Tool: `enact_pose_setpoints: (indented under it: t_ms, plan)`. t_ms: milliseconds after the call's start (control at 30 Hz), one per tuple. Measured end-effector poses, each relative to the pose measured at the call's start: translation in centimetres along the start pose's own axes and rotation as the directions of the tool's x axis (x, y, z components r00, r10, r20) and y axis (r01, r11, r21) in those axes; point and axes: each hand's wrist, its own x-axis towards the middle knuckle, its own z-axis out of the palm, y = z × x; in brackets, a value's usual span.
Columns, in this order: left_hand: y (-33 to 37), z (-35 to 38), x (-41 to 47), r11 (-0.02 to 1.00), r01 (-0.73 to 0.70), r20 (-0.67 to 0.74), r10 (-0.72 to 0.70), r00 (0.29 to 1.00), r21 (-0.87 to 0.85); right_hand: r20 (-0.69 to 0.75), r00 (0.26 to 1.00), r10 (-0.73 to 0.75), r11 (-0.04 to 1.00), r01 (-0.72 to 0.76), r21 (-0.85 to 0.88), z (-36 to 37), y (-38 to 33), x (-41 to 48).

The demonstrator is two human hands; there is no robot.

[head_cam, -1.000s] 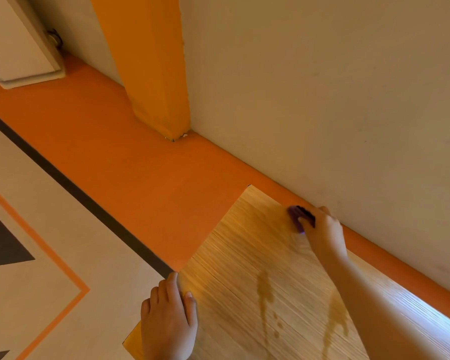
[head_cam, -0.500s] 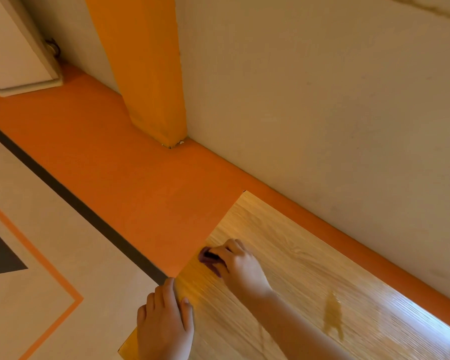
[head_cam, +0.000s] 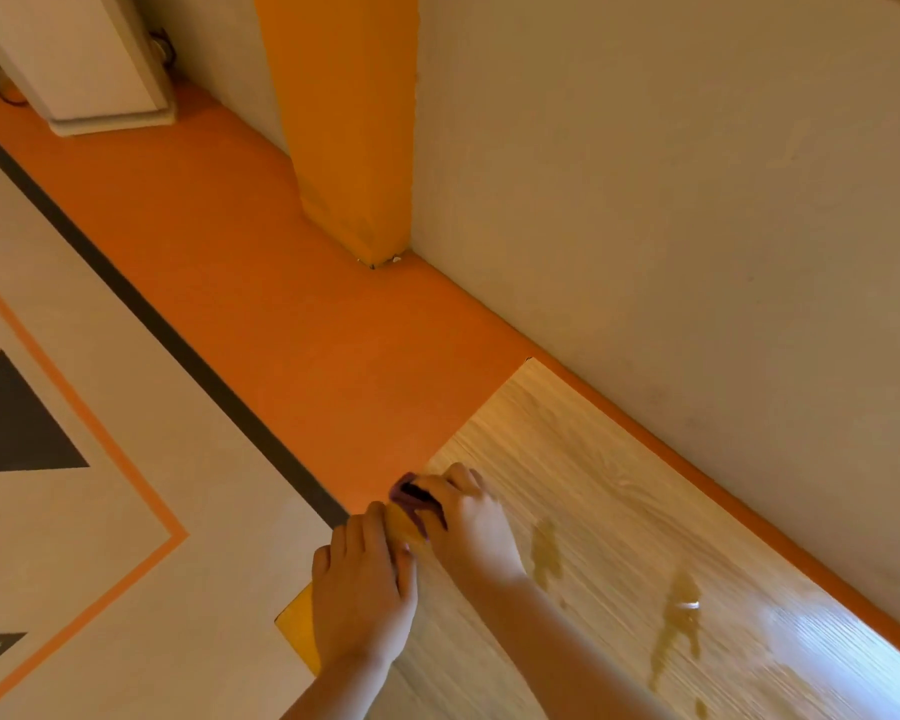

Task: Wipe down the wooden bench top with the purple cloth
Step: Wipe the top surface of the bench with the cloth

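The wooden bench top (head_cam: 619, 485) runs from the lower middle to the lower right, along the wall. Two streaks of brownish liquid (head_cam: 679, 621) lie on it to the right of my arm. My right hand (head_cam: 468, 517) grips the crumpled purple cloth (head_cam: 411, 493) and presses it on the bench's left end, near the front corner. Only a small dark part of the cloth shows between the fingers. My left hand (head_cam: 359, 589) rests flat over the bench's front left edge, fingers straight, just beside the right hand.
An orange floor strip (head_cam: 281, 330) and a pale floor with dark and orange lines (head_cam: 100, 511) lie left of the bench. An orange pillar (head_cam: 349, 122) stands against the cream wall (head_cam: 671, 200). A white cabinet base (head_cam: 89, 70) sits at the top left.
My right hand swept the cloth from the bench's far edge by the wall down to the front left end, ending beside my left hand. The left hand stayed on the edge.
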Motion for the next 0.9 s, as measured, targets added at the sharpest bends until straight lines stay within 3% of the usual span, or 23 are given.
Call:
enact_pose_setpoints:
  t_ms: [200,367,467,700,900]
  plan:
    - [-0.8,-0.9,-1.0,0.995,-0.037,-0.040,0.033,0.999,-0.098,0.028,0.999,0.033,0.999,-0.032,-0.030,-2.0,1.7,-0.4]
    - [-3.4,-0.7,-6.3,0.997,0.042,-0.099,-0.048,0.994,-0.058,-0.229,0.917,0.325,0.930,-0.355,-0.100,-7.8,10.0,-0.9]
    - [-3.6,0.3,-9.9,0.994,0.012,-0.076,-0.020,0.997,-0.107,-0.276,0.871,0.406,0.890,-0.446,-0.099,-8.4,11.6,-2.8]
    - [-4.7,1.2,-10.2,0.970,-0.056,-0.100,0.032,0.994,-0.238,-0.034,0.978,0.205,0.978,-0.206,-0.020,-2.5,2.8,-8.0]
    - [-4.7,1.6,-10.1,0.958,-0.049,-0.083,0.027,0.996,-0.281,0.099,0.993,0.068,0.997,-0.072,0.036,-1.6,1.1,-8.7]
